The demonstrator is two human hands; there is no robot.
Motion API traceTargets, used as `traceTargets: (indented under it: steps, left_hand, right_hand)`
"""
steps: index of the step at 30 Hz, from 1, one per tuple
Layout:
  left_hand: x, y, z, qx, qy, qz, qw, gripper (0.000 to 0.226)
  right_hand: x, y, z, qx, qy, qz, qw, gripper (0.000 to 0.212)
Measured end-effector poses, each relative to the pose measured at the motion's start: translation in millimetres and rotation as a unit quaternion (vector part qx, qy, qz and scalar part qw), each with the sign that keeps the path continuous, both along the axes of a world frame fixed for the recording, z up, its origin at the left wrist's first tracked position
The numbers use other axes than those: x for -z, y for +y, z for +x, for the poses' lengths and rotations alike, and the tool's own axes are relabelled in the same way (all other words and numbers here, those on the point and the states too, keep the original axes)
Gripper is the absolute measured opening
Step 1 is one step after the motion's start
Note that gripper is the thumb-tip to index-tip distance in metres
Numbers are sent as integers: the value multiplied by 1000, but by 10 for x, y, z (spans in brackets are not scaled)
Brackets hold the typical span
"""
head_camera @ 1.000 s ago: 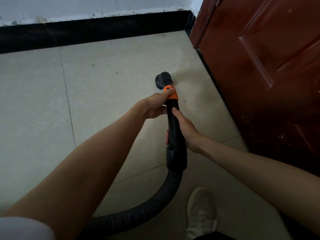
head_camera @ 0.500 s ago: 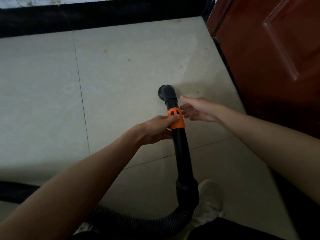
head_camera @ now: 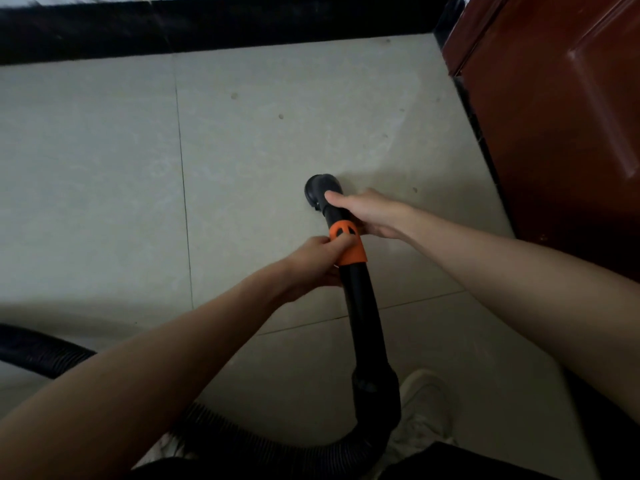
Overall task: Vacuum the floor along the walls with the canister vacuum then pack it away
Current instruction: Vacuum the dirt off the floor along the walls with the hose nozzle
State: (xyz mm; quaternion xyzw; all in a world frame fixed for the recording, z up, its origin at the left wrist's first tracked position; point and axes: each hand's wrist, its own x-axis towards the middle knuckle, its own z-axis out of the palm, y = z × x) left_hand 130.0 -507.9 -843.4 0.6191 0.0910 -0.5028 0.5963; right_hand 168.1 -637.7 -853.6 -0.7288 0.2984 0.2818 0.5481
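A black vacuum wand (head_camera: 363,317) with an orange collar (head_camera: 348,245) points away from me over the tiled floor (head_camera: 259,150). Its round black nozzle (head_camera: 317,192) sits at the far end, just above the tiles. My left hand (head_camera: 311,265) grips the wand at the orange collar. My right hand (head_camera: 370,213) wraps around the black neck just behind the nozzle, thumb on top. The ribbed black hose (head_camera: 270,441) curves from the wand's near end to the left and reappears at the left edge. The canister is out of view.
A dark red wooden door (head_camera: 554,133) stands along the right. A black skirting band (head_camera: 207,29) runs along the far wall. My white shoe (head_camera: 426,410) is on the floor by the wand's base.
My right hand left the lower wand, reached forward, and now grips the neck behind the nozzle. The view tilted down and the wand came nearer to me.
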Motion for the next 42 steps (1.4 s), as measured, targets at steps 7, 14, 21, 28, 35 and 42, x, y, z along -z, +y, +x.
traceTargets:
  steps: [7,14,21,28,35,42]
  left_hand:
    - [30,245,720,-114,-33,3,993,22]
    - [133,431,1029,-188,-14,-5,982,31]
    - [25,467,1369,-255,-28,-37,966,39]
    - [-405,680,1963,-252,-66,-51,964,53]
    - [-1581,1256,2492,-281,-112,-105,947,45]
    - [-3100,2298,2399,-331,-126,-84,931,34]
  right_hand:
    - [-96,-2,264,-62,-49,-10,997,20]
    - [3,56,17,-125,13,60,990,24]
    - [-14,31,-147,-108,68,240,962,56]
    - [-385,442,142,-84,-18,352,932,32]
    - [-1174,810,967,-145,-175,173,958,12]
    - [-2652,1478,1494,-284,-182,146,930,8]
